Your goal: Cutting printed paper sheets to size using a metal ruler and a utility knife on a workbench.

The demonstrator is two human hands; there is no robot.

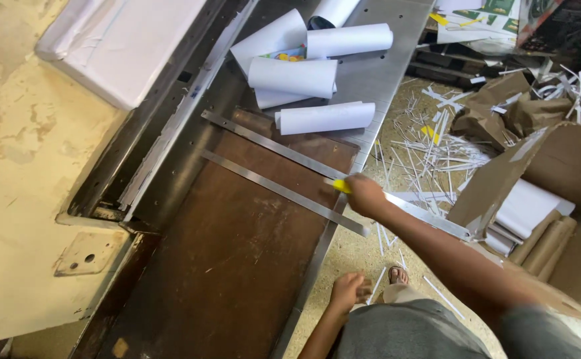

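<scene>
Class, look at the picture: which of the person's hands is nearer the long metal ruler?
Right. The right hand rests at the long metal ruler, holding something yellow; the left hand hangs low beside the table edge, apart.

The right hand [365, 194] grips a yellow tool [341, 186] against a metal strip [270, 146].

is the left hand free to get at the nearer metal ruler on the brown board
Probably yes. The left hand hangs empty below the table edge, and the nearer metal ruler lies bare on the brown board with nothing on it. The right hand, holding a yellow knife, is close to its far end.
</scene>
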